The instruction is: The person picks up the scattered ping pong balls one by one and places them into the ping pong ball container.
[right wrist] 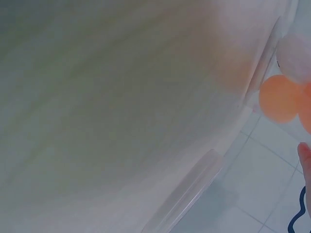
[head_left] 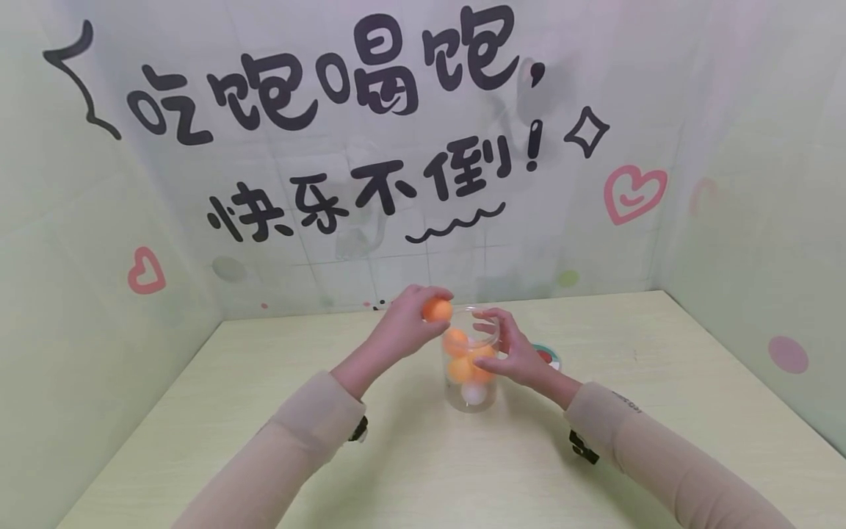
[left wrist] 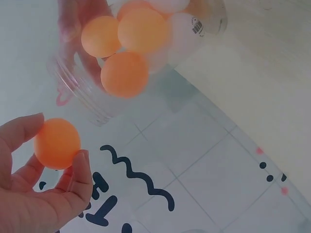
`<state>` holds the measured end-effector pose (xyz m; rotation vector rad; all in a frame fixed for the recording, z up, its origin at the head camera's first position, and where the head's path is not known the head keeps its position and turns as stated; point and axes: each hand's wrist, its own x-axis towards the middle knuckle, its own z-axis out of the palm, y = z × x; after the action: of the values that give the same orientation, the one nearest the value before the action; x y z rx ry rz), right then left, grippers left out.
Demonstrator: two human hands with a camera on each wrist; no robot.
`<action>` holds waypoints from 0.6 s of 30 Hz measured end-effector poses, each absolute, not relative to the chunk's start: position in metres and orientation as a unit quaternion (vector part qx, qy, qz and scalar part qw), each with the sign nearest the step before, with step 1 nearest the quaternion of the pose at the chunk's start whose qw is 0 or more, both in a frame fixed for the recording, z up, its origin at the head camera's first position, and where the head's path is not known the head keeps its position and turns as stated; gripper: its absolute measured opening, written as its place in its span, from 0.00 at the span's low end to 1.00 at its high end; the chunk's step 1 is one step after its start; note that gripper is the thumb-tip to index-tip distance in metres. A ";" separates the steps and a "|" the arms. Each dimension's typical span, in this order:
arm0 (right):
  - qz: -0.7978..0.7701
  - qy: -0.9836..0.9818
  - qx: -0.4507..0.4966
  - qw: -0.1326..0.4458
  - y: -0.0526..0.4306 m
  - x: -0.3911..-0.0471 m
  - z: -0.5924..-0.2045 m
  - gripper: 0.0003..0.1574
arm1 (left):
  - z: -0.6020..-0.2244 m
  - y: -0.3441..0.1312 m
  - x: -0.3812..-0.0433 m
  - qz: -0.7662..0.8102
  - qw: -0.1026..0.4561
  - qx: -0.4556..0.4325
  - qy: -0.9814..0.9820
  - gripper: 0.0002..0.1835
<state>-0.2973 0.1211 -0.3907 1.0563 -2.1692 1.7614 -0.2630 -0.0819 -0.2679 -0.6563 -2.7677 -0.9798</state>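
My left hand [head_left: 406, 319] pinches an orange ping-pong ball [left wrist: 57, 143] between thumb and fingertips. In the head view that ball is beside the left part of the jar's rim, level with the opening. The clear plastic jar [head_left: 471, 404] stands upright on the table, its mouth uncovered. Inside lie several orange ping-pong balls [left wrist: 125, 74] and white ones [head_left: 473, 393], one with a dark printed mark. From the right, my right hand [head_left: 515, 356] grips the jar, thumb in front and fingers round the far side. Only a fingertip [right wrist: 304, 158] of it shows in the right wrist view.
Behind the right hand lies a round flat object [head_left: 552, 358] with a teal rim and red inside, partly hidden. The pale wooden table [head_left: 423, 470] meets a white wall covering [head_left: 297, 286] with black lettering close behind the jar. Side walls stand left and right.
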 end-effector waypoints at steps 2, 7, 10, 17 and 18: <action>0.588 -0.722 0.356 0.079 0.120 -0.297 -0.391 0.39 | -0.267 -0.079 -0.265 -0.328 0.059 -0.217 -0.918 0.19; 0.592 -0.716 0.362 0.078 0.120 -0.297 -0.390 0.40 | -0.266 -0.071 -0.271 -0.322 0.046 -0.214 -0.921 0.20; 0.593 -0.715 0.363 0.073 0.120 -0.297 -0.390 0.41 | -0.266 -0.066 -0.275 -0.317 0.040 -0.217 -0.922 0.20; 0.590 -0.715 0.367 0.076 0.121 -0.297 -0.391 0.42 | -0.267 -0.059 -0.279 -0.315 0.026 -0.213 -0.925 0.21; 0.590 -0.715 0.366 0.075 0.121 -0.297 -0.391 0.42 | -0.267 -0.058 -0.280 -0.316 0.023 -0.213 -0.924 0.21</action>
<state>-0.2971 0.1205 -0.3908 1.0981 -2.1454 1.7706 -0.2802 -0.0581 -0.2673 -0.6599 -2.8630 -0.9771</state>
